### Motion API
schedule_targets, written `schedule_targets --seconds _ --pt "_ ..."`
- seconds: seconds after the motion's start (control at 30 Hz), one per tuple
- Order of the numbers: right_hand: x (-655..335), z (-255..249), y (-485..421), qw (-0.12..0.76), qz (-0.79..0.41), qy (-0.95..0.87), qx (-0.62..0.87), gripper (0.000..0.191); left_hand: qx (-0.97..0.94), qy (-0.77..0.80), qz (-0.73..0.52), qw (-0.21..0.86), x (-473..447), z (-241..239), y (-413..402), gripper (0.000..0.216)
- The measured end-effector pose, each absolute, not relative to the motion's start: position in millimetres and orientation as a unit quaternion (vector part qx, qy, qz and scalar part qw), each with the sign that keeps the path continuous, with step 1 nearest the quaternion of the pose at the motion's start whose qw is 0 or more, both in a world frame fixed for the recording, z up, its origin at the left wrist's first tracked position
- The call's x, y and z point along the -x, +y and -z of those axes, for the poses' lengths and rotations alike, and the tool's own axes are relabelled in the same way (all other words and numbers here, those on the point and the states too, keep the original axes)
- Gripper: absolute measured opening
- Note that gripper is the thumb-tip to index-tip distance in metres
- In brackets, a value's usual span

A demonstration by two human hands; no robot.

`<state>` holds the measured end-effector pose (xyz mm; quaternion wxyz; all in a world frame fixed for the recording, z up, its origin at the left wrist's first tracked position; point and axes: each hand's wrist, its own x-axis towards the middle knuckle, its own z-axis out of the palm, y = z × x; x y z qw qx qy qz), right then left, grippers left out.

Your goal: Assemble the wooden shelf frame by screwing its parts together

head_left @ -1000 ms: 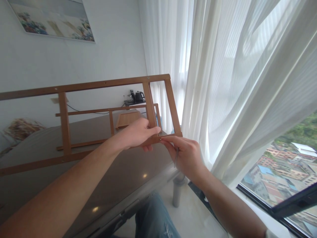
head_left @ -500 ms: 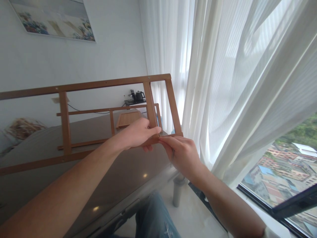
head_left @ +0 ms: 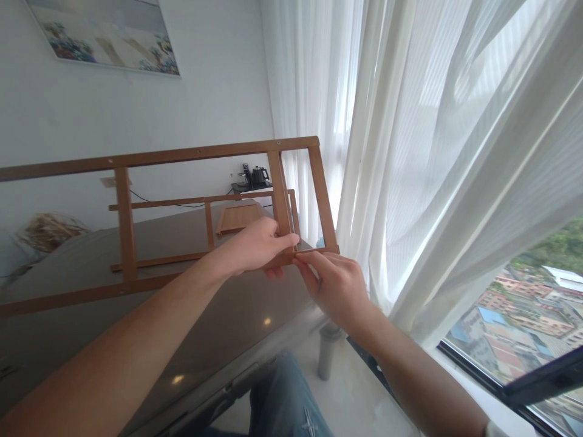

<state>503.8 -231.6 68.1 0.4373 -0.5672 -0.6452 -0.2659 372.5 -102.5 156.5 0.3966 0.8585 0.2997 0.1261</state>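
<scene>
A brown wooden frame (head_left: 197, 152) with long rails and crossbars stands on its edge across the middle of the view. My left hand (head_left: 259, 246) is closed round its lower rail beside a wide crossbar (head_left: 282, 194), the thumb pressed on the joint. Just to the right, my right hand (head_left: 339, 285) pinches thumb and forefinger together at the outer side of the same rail. Whatever lies between those fingertips is too small and covered to name. A second wooden frame (head_left: 169, 263) lies farther back, next to a wooden panel (head_left: 239, 216).
The grey tabletop (head_left: 218, 315) stretches beneath the frames. White curtains (head_left: 387, 152) and a window (head_left: 514, 321) are close on the right. A black kettle (head_left: 260, 176) stands on a small stand at the back, and dried stalks (head_left: 50, 232) sit at far left.
The view has shifted slightly, so the frame appears a little farther right. Both hands keep their places on the frame's lower rail.
</scene>
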Motion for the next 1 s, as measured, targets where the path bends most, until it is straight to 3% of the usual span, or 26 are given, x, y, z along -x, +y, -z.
schedule_targets --seconds 0.27,0.53,1.0 --pt "-499.0 -67.1 -230.2 0.426 0.340 -0.618 0.566 0.023 -0.856 0.294 -0.132 0.404 -372.4 -155.0 -100.9 0.036" --pt "-503.8 -61.6 -229.5 0.474 0.260 -0.629 0.559 0.013 -0.856 0.298 -0.125 0.404 -373.3 -153.3 -99.4 0.036" --pt "-504.0 -59.0 -230.0 0.476 0.286 -0.630 0.544 0.013 -0.852 0.289 -0.131 0.417 -372.7 -152.7 -101.7 0.037"
